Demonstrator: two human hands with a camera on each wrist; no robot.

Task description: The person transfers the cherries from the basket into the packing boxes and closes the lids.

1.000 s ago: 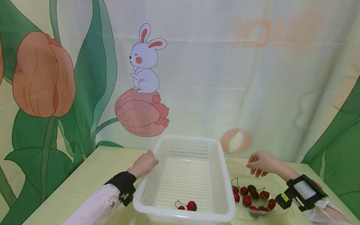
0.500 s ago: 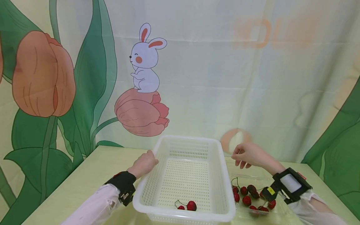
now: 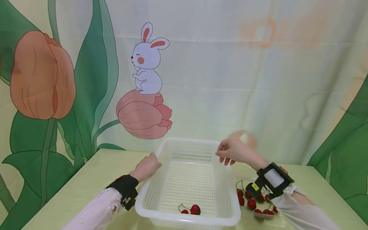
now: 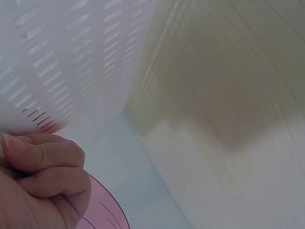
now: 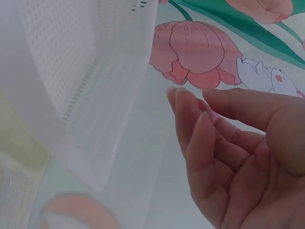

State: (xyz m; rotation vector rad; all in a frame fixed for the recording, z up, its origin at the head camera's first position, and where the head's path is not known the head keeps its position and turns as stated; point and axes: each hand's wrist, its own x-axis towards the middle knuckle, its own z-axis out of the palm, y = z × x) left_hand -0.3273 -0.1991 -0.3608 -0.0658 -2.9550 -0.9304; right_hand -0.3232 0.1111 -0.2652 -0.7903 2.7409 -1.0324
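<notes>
A white perforated plastic basket [image 3: 188,216] stands on the table, and my left hand [image 3: 146,166] grips its left rim. In the left wrist view the fingers [image 4: 62,181] are curled beside the slotted basket wall [image 4: 78,52]. Two cherries [image 3: 195,209] with stems lie near the basket's front end. Over the basket's far right corner is my right hand [image 3: 234,150], holding nothing. Its thumb and bent fingers [image 5: 200,148] stand slightly apart in the right wrist view, away from the basket wall [image 5: 119,109].
Right of the basket, several cherries [image 3: 251,203] lie in a clear plastic tray [image 3: 264,216], partly hidden by my right wrist's camera. A printed curtain [image 3: 201,80] with a rabbit and tulips hangs behind the pale wooden table [image 3: 83,191].
My right hand has moved left, from above the clear tray to the basket's far right corner. The left hand keeps its grip on the rim, and the cherries in the basket stay put.
</notes>
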